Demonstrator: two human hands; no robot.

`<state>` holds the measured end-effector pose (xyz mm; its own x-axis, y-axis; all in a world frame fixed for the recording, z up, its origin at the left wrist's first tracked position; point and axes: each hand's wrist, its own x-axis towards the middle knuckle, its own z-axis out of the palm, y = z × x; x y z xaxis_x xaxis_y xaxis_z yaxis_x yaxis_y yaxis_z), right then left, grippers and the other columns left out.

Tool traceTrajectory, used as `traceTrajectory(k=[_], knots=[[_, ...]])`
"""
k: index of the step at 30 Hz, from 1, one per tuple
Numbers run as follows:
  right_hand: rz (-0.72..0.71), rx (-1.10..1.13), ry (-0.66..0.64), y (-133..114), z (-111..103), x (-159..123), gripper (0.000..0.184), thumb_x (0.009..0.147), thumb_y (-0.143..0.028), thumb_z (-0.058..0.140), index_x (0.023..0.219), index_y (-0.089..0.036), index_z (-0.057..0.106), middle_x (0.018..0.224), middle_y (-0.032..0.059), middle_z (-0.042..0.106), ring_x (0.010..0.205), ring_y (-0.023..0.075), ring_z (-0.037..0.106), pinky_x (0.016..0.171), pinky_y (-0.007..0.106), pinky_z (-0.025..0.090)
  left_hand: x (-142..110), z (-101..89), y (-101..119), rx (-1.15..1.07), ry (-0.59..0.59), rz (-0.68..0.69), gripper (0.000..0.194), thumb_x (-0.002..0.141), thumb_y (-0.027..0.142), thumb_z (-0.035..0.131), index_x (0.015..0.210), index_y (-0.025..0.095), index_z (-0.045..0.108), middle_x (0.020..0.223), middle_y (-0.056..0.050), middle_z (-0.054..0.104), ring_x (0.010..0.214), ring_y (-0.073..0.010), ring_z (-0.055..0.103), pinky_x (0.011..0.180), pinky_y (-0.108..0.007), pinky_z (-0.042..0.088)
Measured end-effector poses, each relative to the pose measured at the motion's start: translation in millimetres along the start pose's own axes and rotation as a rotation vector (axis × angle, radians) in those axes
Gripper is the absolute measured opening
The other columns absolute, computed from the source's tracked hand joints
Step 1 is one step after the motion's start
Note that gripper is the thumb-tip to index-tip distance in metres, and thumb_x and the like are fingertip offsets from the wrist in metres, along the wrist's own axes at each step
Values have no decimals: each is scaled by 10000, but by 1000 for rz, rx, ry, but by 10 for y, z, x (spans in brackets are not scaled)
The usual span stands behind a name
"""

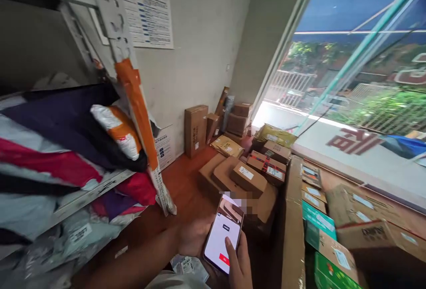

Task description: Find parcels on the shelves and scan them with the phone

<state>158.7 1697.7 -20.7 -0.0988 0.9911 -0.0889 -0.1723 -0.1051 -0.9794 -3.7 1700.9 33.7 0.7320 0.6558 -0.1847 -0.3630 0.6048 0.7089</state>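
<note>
A pale, plain garment [176,281] and a bare left forearm [143,249] show.

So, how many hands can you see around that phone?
2: the left hand is at the left edge of the phone; the right hand is at its lower right, one digit over the screen. Some fingers are hidden.

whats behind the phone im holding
Cardboard boxes show past the top of the phone, and the left hand is at its edge. What lies straight behind it is covered.
</note>
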Motion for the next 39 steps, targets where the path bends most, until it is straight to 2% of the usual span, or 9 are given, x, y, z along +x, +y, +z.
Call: traceTrajectory(k=[2, 5, 11, 14, 21, 24, 27, 32, 39], knots=[[-23, -95, -28, -42, -70, 18, 529, 693, -549, 721, 1086, -224, 583, 997, 74, 697, 921, 296, 634, 819, 400, 504, -24, 73, -67, -41, -7, 46, 697, 840, 684, 320, 1326, 208, 475, 1231, -136, 582, 992, -316, 610, 800, -549, 478], [20, -143, -175, -166, -129, 18, 578, 631, -529, 768, 1066, -203, 572, 982, 83, 698, 922, 304, 635, 829, 413, 494, -56, 182, -241, -79, 19, 121, 717, 822, 710, 327, 1295, 198, 499, 1167, -144, 609, 964, -308, 614, 784, -557, 480], [252, 44, -244, -424, -48, -137, 519, 602, -462, 761, 1016, -211, 576, 916, 57, 709, 799, 270, 656, 642, 350, 518, -183, 459, -592, -55, 223, 248, 770, 771, 747, 400, 1295, 191, 498, 1118, -163, 636, 973, -304, 602, 765, -507, 502], [242, 118, -276, -472, 2, -244, 419, 631, -381, 694, 1000, -216, 582, 899, 31, 710, 765, 234, 641, 663, 332, 502, -272, 622, -679, -22, 306, 287, 779, 789, 738, 375, 1345, 198, 453, 1141, -173, 629, 1005, -311, 593, 714, -437, 523], [145, 113, -272, -473, -7, -397, 369, 616, -357, 737, 927, -203, 613, 910, 42, 708, 855, 264, 623, 748, 359, 473, -358, 896, -781, 44, 389, 300, 816, 807, 720, 378, 1462, 249, 251, 1209, -156, 605, 1043, -307, 582, 634, -342, 530], [150, 148, -303, -512, -65, -478, 383, 655, -380, 709, 982, -208, 611, 931, 41, 707, 836, 253, 623, 735, 354, 473, -364, 959, -804, 48, 422, 300, 848, 798, 709, 418, 1485, 287, 157, 1234, -153, 591, 1025, -302, 586, 578, -304, 524], [156, 200, -382, -571, -174, -552, 359, 719, -396, 594, 1021, -206, 627, 966, 37, 707, 855, 240, 616, 752, 344, 466, -373, 985, -814, 16, 406, 320, 799, 818, 679, 417, 1480, 290, 191, 1253, -159, 575, 997, -297, 595, 527, -274, 515], [151, 188, -516, -632, -338, -593, 419, 713, -337, 527, 1087, -189, 643, 979, 33, 709, 882, 237, 596, 766, 328, 441, -382, 999, -823, -4, 395, 358, 646, 890, 603, 340, 1447, 278, 303, 1263, -123, 575, 1071, -327, 566, 537, -283, 533], [151, 194, -436, -592, -335, -560, 386, 667, -329, 613, 1029, -203, 658, 927, 24, 716, 816, 227, 604, 731, 323, 448, -340, 1060, -774, 60, 401, 354, 610, 915, 586, 276, 1421, 257, 364, 1168, -98, 635, 1065, -309, 579, 586, -311, 550]])
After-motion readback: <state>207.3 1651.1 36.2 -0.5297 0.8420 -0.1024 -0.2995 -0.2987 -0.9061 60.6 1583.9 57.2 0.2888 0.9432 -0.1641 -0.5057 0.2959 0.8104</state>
